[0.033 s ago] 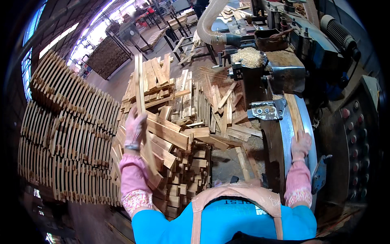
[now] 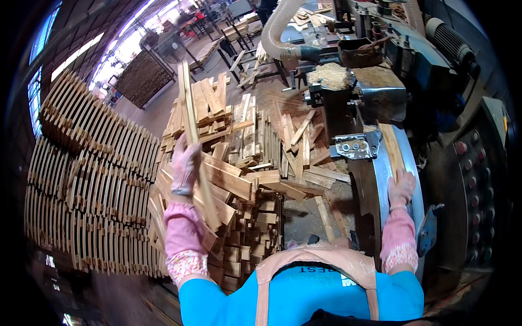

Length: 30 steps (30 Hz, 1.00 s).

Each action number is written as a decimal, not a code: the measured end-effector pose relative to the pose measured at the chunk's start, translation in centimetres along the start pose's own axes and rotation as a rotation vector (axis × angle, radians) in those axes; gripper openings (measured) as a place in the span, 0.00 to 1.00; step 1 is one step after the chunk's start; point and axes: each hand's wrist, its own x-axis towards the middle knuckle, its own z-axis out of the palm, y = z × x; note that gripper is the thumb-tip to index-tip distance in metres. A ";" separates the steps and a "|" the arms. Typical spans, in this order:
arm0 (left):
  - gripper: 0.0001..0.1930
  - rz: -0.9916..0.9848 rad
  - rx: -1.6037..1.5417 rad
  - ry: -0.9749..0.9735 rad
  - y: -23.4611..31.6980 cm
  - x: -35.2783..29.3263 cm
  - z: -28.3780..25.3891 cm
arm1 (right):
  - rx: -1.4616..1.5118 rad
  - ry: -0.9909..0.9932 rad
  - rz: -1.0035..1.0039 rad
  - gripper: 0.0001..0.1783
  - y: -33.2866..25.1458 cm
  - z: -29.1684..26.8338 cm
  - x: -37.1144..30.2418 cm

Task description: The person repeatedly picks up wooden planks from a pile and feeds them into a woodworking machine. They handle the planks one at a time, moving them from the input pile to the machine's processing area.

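My left hand, gloved, grips a long narrow wooden strip around its middle. The strip stands steeply tilted above a pile of cut boards. On the right, my right hand is closed on the near end of another wooden strip. That strip lies lengthwise on the machine's metal bed, its far end just short of the machine's housing. A metal guide bracket sits left of it. Pink sleeves cover both forearms.
Tall stacks of curved wooden pieces stand on the left. Loose offcuts litter the floor between pile and machine. A control panel with buttons rises at the right. Shavings heap near a ribbed hose.
My right hand has moved slightly forward along the metal bed. My left hand has shifted a little, and the strip in it leans at a slightly different angle.
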 end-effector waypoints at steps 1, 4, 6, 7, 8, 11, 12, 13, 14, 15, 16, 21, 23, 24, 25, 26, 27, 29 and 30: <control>0.29 0.051 -0.163 -0.049 0.1 0.5 3.0 | -0.010 0.031 -0.001 0.26 0.1 0.8 0.9; 0.22 0.155 -0.605 -0.211 -1.0 1.3 12.8 | 1.352 -0.574 0.241 0.33 -10.4 -3.0 4.1; 0.23 0.176 -0.703 -0.265 -0.9 -1.4 20.2 | 1.586 -0.699 0.006 0.46 -16.0 -7.5 2.1; 0.24 0.104 -0.710 -0.301 -2.8 -2.5 23.5 | 1.627 -0.681 -0.039 0.48 -18.2 -10.0 0.9; 0.25 0.030 -0.718 -0.347 -4.6 -3.9 27.0 | 1.661 -0.654 -0.080 0.51 -19.0 -11.9 -0.1; 0.27 -0.096 -0.784 -0.686 -4.2 -11.7 33.2 | 1.148 -0.427 0.041 0.51 -15.6 -14.1 -3.6; 0.30 -0.127 -0.658 -0.797 -6.1 -12.6 34.2 | 1.292 -0.315 0.199 0.50 -12.8 -12.4 -6.9; 0.33 -0.143 -0.517 -0.881 -8.7 -13.3 34.6 | 1.071 -0.316 0.270 0.48 -10.5 -13.9 -8.8; 0.37 -0.176 -0.429 -0.942 -8.7 -14.5 34.3 | 1.034 -0.247 0.431 0.46 -7.1 -12.6 -13.0; 0.41 -0.204 -0.338 -0.994 -8.7 -15.5 33.6 | 0.735 -0.218 0.397 0.44 -4.1 -13.7 -16.5; 0.41 -0.300 -0.343 -0.949 -11.2 -15.9 32.7 | 0.555 -0.349 0.462 0.44 -2.3 -17.2 -18.1; 0.37 -0.559 -0.244 -0.845 -16.7 -16.9 27.6 | 0.013 -0.355 0.484 0.46 2.6 -19.6 -25.1; 0.36 -0.443 -0.190 -0.817 -17.0 -17.0 26.2 | -0.023 -0.172 0.347 0.44 3.7 -15.9 -22.1; 0.36 -0.377 -0.155 -0.800 -16.9 -16.7 25.9 | -0.025 -0.071 0.282 0.43 3.9 -13.2 -19.9; 0.37 -0.287 -0.126 -0.797 -14.4 -16.5 25.4 | -0.027 0.033 0.235 0.41 4.0 -10.4 -17.4; 0.36 -0.204 -0.071 -0.790 -11.5 -16.2 24.9 | -0.019 0.137 0.182 0.39 3.8 -7.9 -14.5; 0.36 -0.109 -0.069 -0.731 -11.1 -16.0 24.4 | 0.061 0.183 0.177 0.38 3.2 -5.8 -11.3; 0.37 -0.097 -0.199 -0.672 -9.3 -15.1 23.2 | 0.114 0.177 0.234 0.38 1.4 -2.2 -4.9; 0.37 -0.039 -0.291 -0.589 -9.6 -14.6 21.9 | 0.078 0.125 0.273 0.39 0.4 -1.1 -1.8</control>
